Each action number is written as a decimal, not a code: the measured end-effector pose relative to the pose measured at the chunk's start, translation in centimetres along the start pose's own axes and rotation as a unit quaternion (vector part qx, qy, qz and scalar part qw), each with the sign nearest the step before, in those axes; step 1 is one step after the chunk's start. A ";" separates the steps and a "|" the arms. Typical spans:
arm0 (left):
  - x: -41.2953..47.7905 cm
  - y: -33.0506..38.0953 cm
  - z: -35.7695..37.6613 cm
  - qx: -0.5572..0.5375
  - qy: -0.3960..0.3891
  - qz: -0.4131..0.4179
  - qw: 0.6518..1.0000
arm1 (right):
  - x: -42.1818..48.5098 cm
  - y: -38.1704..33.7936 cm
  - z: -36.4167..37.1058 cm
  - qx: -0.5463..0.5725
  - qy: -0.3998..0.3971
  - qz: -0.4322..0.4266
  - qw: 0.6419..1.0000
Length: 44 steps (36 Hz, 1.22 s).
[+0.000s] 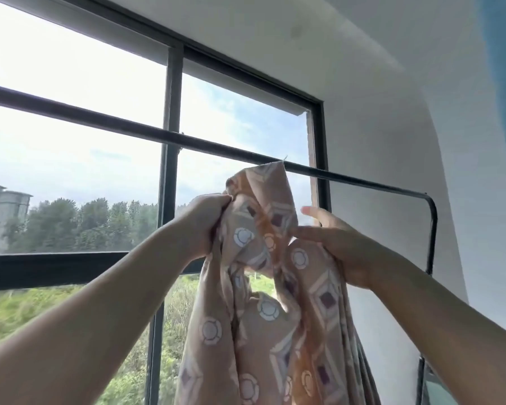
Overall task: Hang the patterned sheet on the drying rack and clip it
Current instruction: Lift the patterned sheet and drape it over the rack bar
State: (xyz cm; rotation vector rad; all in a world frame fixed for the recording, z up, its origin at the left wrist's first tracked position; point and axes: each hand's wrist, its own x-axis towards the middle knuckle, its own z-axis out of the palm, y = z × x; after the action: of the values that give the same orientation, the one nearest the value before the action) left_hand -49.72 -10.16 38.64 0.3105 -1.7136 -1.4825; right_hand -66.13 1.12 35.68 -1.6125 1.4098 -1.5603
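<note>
The patterned sheet (263,311), pinkish-tan with white circles and diamond shapes, hangs bunched from both my raised hands. Its top corner reaches up to the black top bar of the drying rack (362,181). My left hand (205,226) grips a gathered fold at the sheet's upper left edge. My right hand (330,241) holds the sheet's right side, thumb pressed against the cloth and forefinger stretched out behind it. The rack's bar runs across the window and bends down at the right (431,229). No clip is visible.
A large black-framed window (170,118) fills the view behind the rack, with trees and tower blocks outside. A white wall (392,127) stands at the right, close to the rack's bent end. A blue edge shows at the top right corner.
</note>
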 end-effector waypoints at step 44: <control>-1.2 0.5 0.3 0.141 -0.089 0.060 0.984 | 0.4 -1.7 0.6 0.011 0.182 -0.159 0.970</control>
State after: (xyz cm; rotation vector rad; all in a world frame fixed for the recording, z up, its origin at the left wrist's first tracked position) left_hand -49.00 -9.01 38.54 0.2218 -2.0534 -1.2099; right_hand -65.13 1.14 37.21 -1.6614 1.3467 -2.1397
